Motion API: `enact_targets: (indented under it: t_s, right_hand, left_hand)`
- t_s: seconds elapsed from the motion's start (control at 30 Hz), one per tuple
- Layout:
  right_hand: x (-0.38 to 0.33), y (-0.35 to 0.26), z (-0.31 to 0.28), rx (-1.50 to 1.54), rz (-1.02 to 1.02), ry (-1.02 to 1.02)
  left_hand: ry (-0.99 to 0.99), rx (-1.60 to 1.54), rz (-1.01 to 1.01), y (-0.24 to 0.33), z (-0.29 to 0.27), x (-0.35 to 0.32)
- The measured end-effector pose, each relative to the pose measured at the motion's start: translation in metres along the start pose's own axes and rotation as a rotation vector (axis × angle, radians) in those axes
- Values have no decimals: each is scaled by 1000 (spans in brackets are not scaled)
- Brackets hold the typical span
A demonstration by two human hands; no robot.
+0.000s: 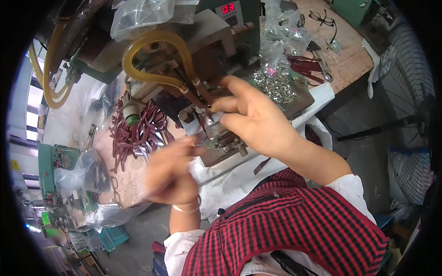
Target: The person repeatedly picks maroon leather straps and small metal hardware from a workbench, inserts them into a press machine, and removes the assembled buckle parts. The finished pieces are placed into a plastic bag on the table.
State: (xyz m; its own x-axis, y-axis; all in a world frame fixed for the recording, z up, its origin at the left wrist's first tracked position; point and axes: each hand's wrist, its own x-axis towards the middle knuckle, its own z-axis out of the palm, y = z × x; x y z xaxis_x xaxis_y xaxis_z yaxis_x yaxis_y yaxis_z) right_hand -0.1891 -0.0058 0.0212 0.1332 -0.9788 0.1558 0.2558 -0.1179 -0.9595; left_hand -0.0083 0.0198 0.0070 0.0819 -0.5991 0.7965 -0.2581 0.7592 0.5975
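My right hand [251, 115] reaches to the small welding machine [202, 50] and pinches a small shiny metal piece [212, 120] at the fixture under the copper electrode tips. My left hand [170, 172] is blurred, hovering just left of the fixture near the pile of dark red strips [138, 133]; I cannot tell whether it holds anything. A thin bangle sits on the left wrist. A yellow hose [154, 41] loops over the machine head.
A heap of small shiny metal clips [276, 83] lies right of the machine. Clear plastic bags [142, 14] sit behind. Spectacles [322, 18] and more red strips [306, 64] rest on the wooden bench. A floor fan [410, 115] stands at right.
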Motion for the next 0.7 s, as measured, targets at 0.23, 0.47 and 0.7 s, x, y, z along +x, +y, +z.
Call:
enact_targets:
  t_s: [0.23, 0.47, 0.7]
  right_hand:
    - [9, 1, 8, -379, 0, 89]
    - [18, -33, -14, -31, 242, -171]
    - [32, 25, -64, -687, -251, 241]
  left_hand:
    - [180, -164, -78, -25, -27, 62]
    - [16, -169, -59, -5, -25, 32]
    - [-501, 450, 483, 1, 13, 9]
